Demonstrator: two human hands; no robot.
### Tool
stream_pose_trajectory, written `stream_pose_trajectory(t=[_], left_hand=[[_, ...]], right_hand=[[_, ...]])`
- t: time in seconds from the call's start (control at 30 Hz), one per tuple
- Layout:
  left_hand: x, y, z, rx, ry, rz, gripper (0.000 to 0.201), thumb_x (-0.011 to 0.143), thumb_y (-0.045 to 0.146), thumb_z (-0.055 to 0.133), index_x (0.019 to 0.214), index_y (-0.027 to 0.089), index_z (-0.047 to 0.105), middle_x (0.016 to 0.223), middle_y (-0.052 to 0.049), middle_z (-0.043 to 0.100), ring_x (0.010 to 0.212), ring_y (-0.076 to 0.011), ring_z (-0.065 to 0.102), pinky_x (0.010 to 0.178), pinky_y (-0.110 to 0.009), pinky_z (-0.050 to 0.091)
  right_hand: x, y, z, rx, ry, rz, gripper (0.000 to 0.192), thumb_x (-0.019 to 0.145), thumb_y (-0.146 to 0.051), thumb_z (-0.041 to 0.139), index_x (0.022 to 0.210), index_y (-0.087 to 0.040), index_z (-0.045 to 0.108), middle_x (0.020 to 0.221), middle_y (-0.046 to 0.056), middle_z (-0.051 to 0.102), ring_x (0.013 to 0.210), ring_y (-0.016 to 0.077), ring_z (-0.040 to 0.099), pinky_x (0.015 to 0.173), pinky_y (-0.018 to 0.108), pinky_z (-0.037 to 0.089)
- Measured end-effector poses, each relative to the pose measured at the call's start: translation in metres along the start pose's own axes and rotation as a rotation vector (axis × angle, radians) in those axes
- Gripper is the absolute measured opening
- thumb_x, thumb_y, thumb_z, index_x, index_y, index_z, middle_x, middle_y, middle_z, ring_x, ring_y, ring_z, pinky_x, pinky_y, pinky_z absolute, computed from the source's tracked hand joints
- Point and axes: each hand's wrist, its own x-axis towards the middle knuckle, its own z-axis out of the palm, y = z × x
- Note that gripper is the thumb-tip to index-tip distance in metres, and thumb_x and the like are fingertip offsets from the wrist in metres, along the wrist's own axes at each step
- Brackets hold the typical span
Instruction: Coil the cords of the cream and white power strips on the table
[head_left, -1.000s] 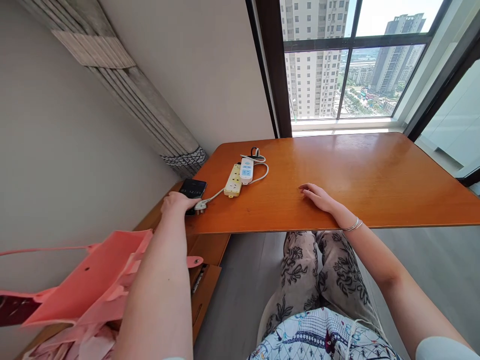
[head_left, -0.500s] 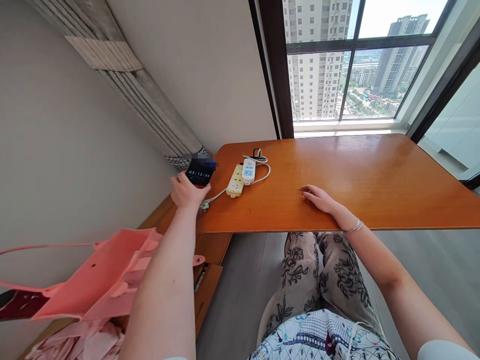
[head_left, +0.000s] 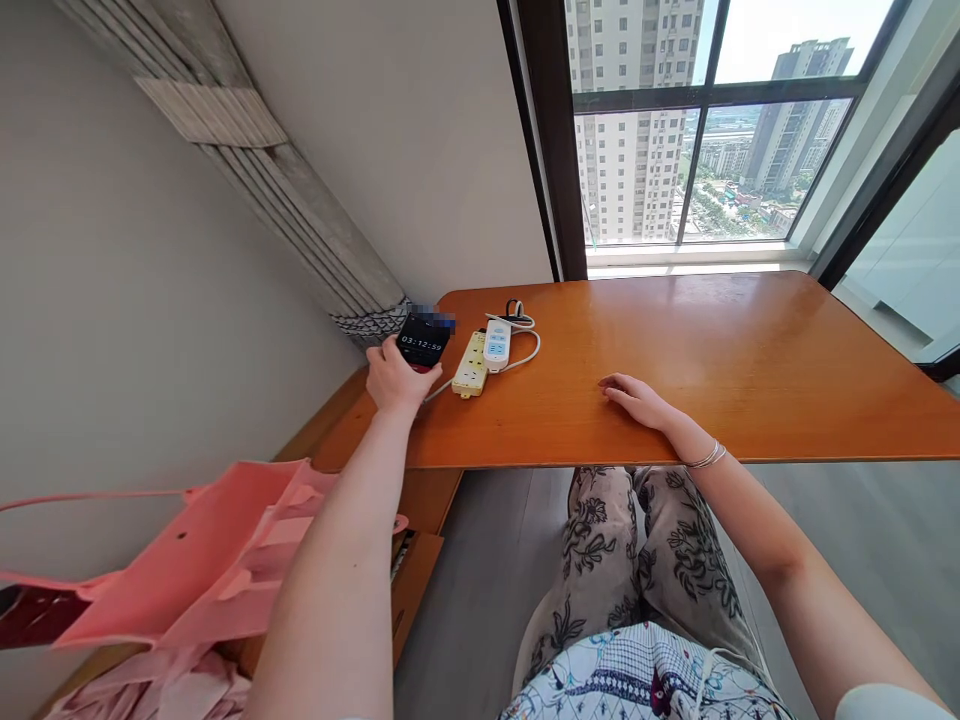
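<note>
My left hand (head_left: 397,382) is closed around a dark phone (head_left: 424,341) whose screen shows white digits, 03:12:59. It holds the phone up over the left end of the wooden table (head_left: 720,350). Just right of it lie a yellowish power strip (head_left: 469,366) and a white power strip (head_left: 496,343), side by side with a looped white cable. Part of the cable is hidden behind my left hand. My right hand (head_left: 636,397) rests on the tabletop near its front edge, fingers loosely stretched out, holding nothing.
A pink bag (head_left: 202,560) stands at the lower left, beside a wooden cabinet (head_left: 416,590) below the table. A gathered curtain (head_left: 300,220) hangs along the wall on the left. The window (head_left: 682,170) is beyond the table's far edge.
My left hand has moved the phone a little to the right, closer to the power strips, and now covers the cable's plug. My right hand stays in place.
</note>
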Motion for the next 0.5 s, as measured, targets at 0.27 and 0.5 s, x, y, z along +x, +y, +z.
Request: stream_pose_trajectory(t=[0.27, 0.5], left_hand=[[0.001, -0.005, -0.014, 0.044, -0.071, -0.098, 0.084, 0.073, 0.039, 0.077, 0.142, 0.009, 0.038, 0.137, -0.025, 0.046, 0.121, -0.0435, 0.057, 0.098, -0.055, 0.049], [0.013, -0.05, -0.014, 0.15, -0.251, -0.388, 0.086, 0.067, 0.05, 0.08, 0.132, 0.005, 0.046, 0.134, -0.029, 0.052, 0.121, -0.0429, 0.059, 0.09, -0.053, 0.053]], right_hand=[[0.0, 0.001, -0.001, -0.003, 0.003, -0.034, 0.026, 0.097, -0.033, 0.051, 0.116, -0.021, 0.066, 0.117, 0.008, 0.071, 0.108, 0.0203, 0.065, 0.103, 0.038, 0.047], [0.0, 0.001, 0.0, -0.002, 0.004, -0.039, 0.025, 0.097, -0.031, 0.052, 0.115, -0.022, 0.066, 0.114, 0.006, 0.072, 0.106, 0.0192, 0.065, 0.1, 0.036, 0.048]])
